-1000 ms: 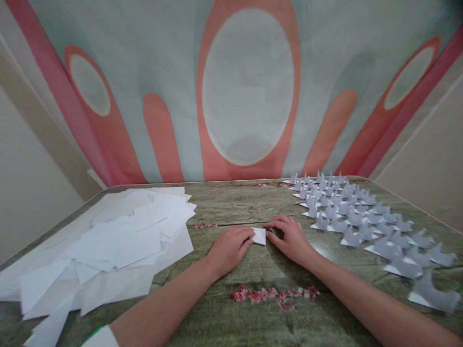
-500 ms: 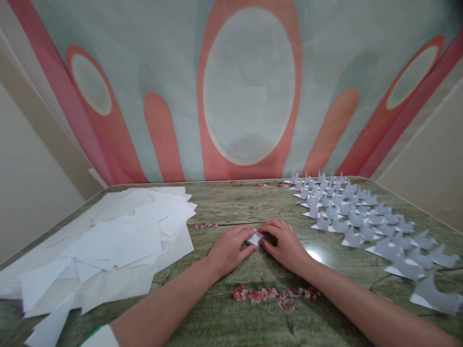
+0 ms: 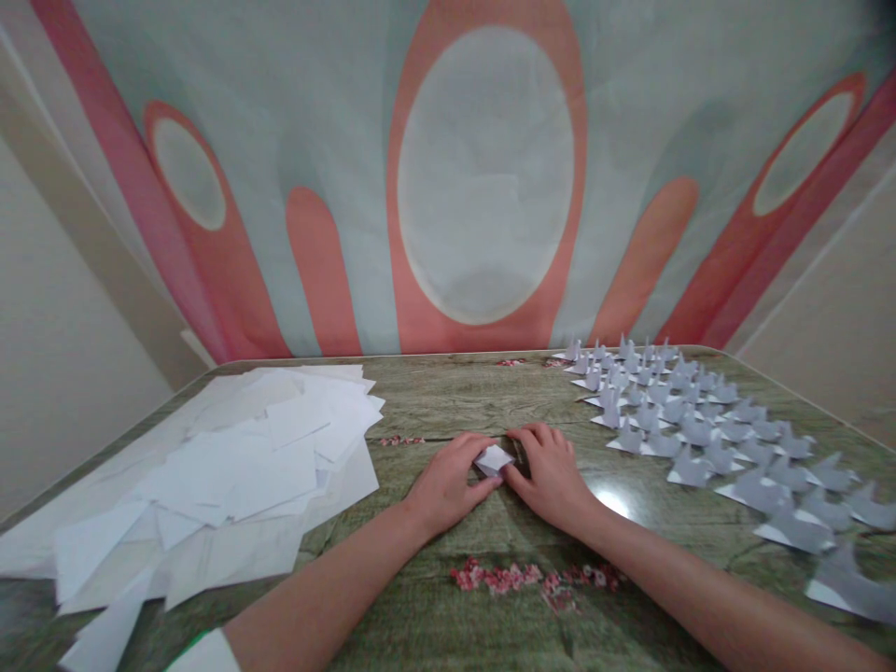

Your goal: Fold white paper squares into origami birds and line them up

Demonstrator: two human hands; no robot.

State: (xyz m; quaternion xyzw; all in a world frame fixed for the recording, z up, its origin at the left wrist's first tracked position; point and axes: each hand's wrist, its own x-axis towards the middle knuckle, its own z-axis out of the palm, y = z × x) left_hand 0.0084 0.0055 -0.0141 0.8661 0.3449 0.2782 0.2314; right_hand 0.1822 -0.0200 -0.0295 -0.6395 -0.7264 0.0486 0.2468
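Head view, left to right: loose paper sheets heaped on desk. Left hand fingers curled, pinching folded paper mid-desk; it lies roughly diamond-shaped, long axis left-right. Right hand fingers bent, tips on its right edge. Folded paper birds at right.

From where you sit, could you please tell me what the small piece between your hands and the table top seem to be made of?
Small folded piece, pinched between left hand and right hand: thin white paper, matte, holding sharp creases. Table top: wood-grain look, probably a glossy printed laminate or cover, since a lamp glare shows on it.
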